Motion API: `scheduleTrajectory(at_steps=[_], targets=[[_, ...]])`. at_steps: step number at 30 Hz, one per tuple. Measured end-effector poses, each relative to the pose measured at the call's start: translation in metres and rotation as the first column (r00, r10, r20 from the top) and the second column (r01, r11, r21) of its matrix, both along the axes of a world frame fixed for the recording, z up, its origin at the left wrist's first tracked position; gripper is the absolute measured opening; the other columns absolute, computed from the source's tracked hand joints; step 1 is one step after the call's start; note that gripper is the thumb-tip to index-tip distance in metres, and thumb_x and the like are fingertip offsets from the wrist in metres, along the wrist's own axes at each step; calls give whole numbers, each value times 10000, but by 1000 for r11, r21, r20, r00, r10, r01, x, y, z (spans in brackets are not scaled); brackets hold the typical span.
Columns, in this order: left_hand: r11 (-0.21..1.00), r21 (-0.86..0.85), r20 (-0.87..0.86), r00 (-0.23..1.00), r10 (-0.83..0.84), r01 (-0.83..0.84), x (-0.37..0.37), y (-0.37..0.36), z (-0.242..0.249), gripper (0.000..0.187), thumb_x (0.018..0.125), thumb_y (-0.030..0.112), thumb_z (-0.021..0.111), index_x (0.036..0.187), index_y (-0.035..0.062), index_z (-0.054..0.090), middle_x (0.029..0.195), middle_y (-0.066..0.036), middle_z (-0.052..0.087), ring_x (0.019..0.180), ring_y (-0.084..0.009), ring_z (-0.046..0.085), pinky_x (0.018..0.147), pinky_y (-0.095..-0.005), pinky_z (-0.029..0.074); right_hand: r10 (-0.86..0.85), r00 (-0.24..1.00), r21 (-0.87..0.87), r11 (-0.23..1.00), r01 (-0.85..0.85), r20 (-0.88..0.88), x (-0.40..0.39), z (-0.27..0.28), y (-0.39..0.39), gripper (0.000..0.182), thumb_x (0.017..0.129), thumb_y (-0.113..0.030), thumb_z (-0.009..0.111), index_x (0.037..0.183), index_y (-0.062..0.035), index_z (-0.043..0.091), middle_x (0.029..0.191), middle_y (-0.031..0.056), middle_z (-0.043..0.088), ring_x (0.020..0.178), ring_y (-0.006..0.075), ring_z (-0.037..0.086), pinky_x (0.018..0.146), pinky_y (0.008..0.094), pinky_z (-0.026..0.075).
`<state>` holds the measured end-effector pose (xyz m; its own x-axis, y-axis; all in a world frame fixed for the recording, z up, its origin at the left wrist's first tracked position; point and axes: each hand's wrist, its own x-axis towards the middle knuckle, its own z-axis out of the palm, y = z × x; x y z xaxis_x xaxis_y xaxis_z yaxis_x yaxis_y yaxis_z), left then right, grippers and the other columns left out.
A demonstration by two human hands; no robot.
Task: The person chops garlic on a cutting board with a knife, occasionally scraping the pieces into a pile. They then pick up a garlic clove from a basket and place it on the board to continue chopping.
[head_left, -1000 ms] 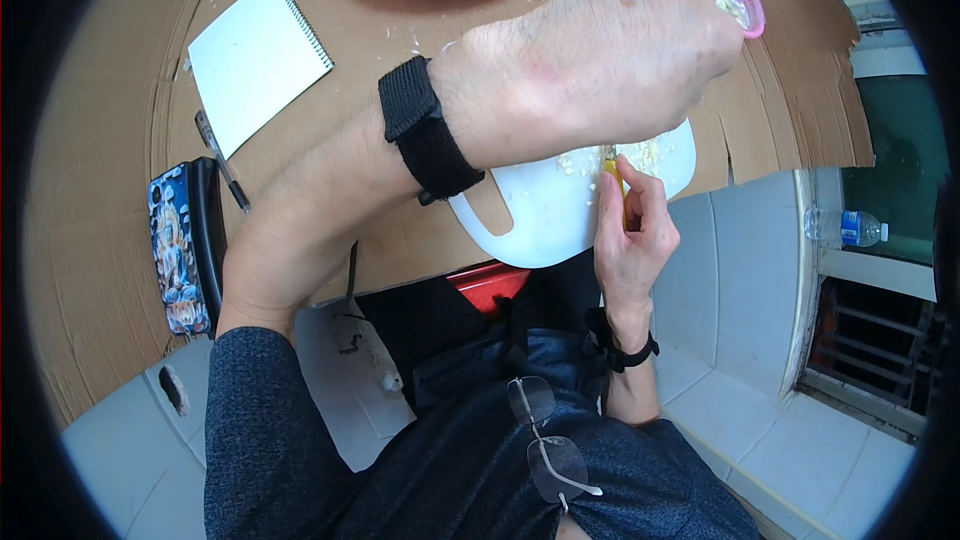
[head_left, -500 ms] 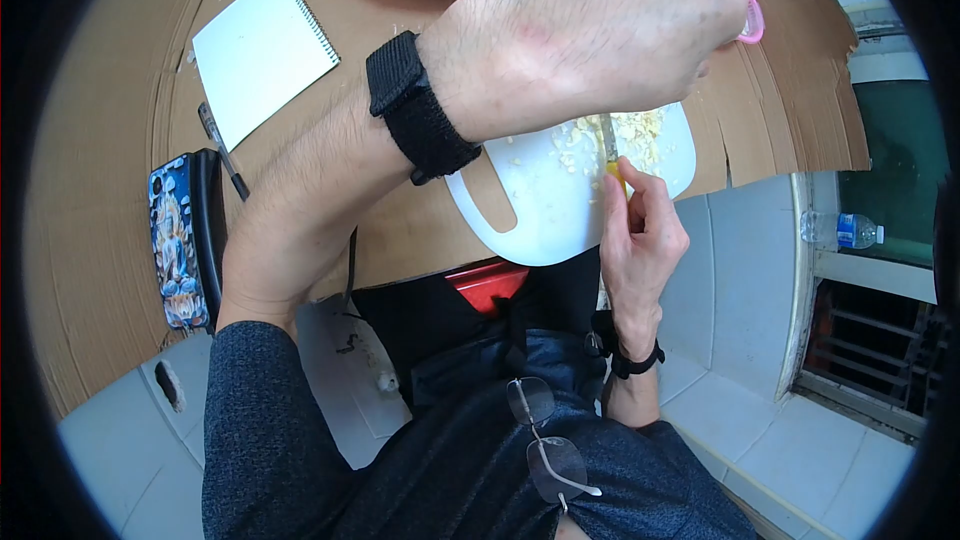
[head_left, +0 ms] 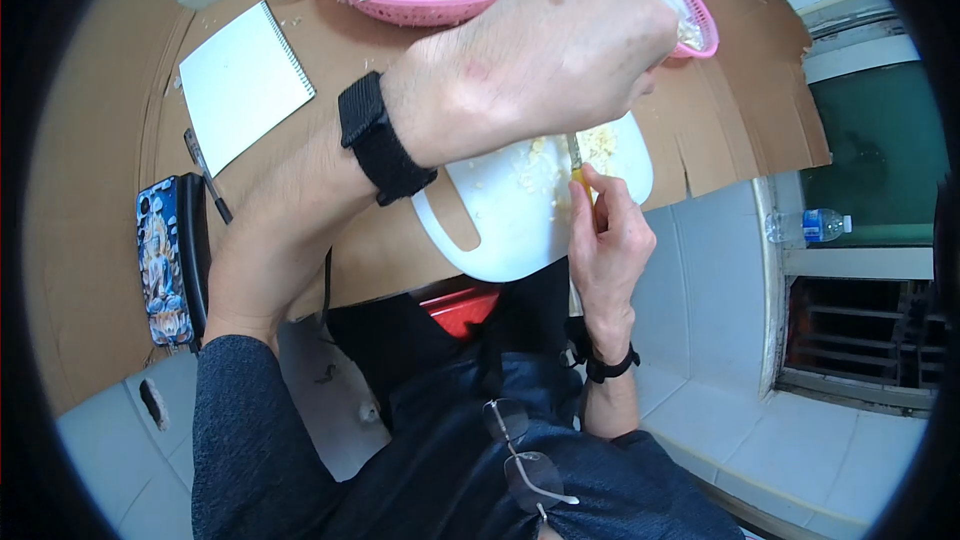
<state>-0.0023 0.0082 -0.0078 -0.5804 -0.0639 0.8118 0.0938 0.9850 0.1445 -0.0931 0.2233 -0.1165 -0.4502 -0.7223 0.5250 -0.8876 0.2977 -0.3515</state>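
On cutting board (head_left: 520,225), knife (head_left: 577,165) in right hand (head_left: 605,240)

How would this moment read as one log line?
right hand: grips yellow-handled knife | left hand: raised above white plastic cutting board | chopped garlic: on board

Pale floor tiles (head_left: 700,270) below; window (head_left: 870,150) at right, water bottle (head_left: 808,226) on its sill; cardboard (head_left: 90,190) over tabletop.

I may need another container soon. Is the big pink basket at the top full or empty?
Full. The basket is heaped to its rim with pale papery peelings; its far side is cut off by the picture's edge.
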Motion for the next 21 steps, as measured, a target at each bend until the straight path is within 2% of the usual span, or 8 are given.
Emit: scheduleTrajectory(at_steps=[2,3,4,6,10,11,21], targets=[[999,35,103,995,-4,1,-4,-1,-3,176,912,129,802,830,-27,799,734,-203,733,722,-359,781,712,-453,632,2,1000,-23,1000,-2,-9,-2,-3,-1,147,995,-82,813,1126,-41,759,820,148,740,735,322,727,701,437,573],[1000,16,114,993,23,-25,-3,0,-2,165,918,153,837,866,-3,828,756,-192,750,735,-348,788,707,-447,632,8,1000,3,1000,-8,-16,-2,-9,-1,150,997,-86,810,1129,-43,754,830,153,741,741,331,728,699,447,572],[1000,3,95,995,30,-30,-1,1,0,165,918,153,837,866,-3,828,756,-192,750,735,-348,788,707,-447,632,13,1000,27,1000,-13,-24,-3,-11,-2,153,998,-90,807,1132,-45,749,840,157,742,747,339,728,696,456,571],[997,55,169,985,43,-53,-1,2,1,152,910,143,833,864,-1,826,759,-196,749,728,-355,782,701,-450,627,19,999,9,1000,-19,-35,-2,-12,-2,159,1004,-98,801,1142,-45,743,855,159,747,762,348,732,699,468,573],[998,62,161,987,0,-11,-1,1,0,169,897,147,841,831,-4,804,728,-208,718,727,-392,752,686,-487,595,37,999,-16,999,-37,19,-4,-14,-1,146,1010,-106,791,1136,-52,741,836,152,742,743,351,724,707,469,562],[999,51,114,993,-6,0,-1,1,-1,184,897,149,845,820,-11,796,717,-212,704,725,-398,745,692,-493,588,38,999,-3,999,-38,19,-3,-10,-1,144,1013,-109,788,1135,-53,736,823,147,737,735,350,720,706,469,556],[997,79,154,988,-2,-10,1,6,0,170,902,141,850,851,-17,812,721,-205,717,723,-377,759,713,-467,609,52,998,15,999,-52,-38,-8,-2,-3,149,1020,-103,779,1151,-57,724,778,129,710,696,327,685,702,459,526]])
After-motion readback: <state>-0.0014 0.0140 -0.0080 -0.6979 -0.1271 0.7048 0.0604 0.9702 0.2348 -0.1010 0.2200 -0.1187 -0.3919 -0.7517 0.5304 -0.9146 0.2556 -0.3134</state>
